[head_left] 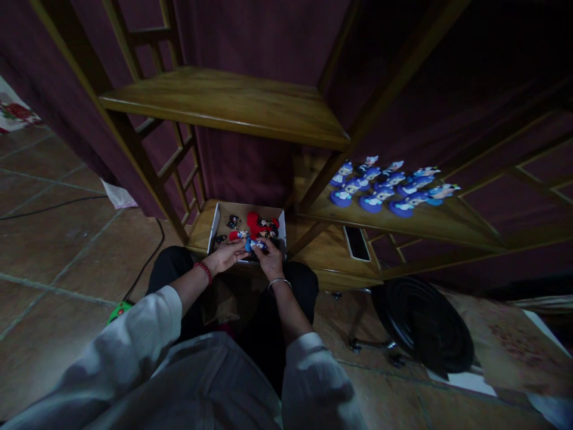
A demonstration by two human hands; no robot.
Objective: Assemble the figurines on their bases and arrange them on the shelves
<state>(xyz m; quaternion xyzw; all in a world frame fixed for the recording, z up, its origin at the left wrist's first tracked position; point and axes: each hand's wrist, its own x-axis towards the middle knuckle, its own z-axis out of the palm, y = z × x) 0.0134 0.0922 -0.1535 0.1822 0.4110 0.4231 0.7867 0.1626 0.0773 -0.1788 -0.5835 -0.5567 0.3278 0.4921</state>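
Note:
Over the front edge of an open white cardboard box [213, 230], a small blue-and-white figurine [256, 245] lies sideways between my hands. My right hand [271, 260] pinches it from the right with thumb and fingers. My left hand [226, 257] reaches in from the left, its fingertips closed at the figurine's blue base. Inside the box behind them lie a figurine with a red base [238, 235], a dark red-and-black figurine [267, 224] and several small black pieces [233, 221]. My fingers hide part of the held figurine.
On the wooden shelf to the right [452, 224] stand several blue-haired figurines [380, 196] on purple bases. A phone [357, 243] lies on the lower board. An upper shelf [224, 104] juts out above the box. A black round stool [423, 325] stands at right.

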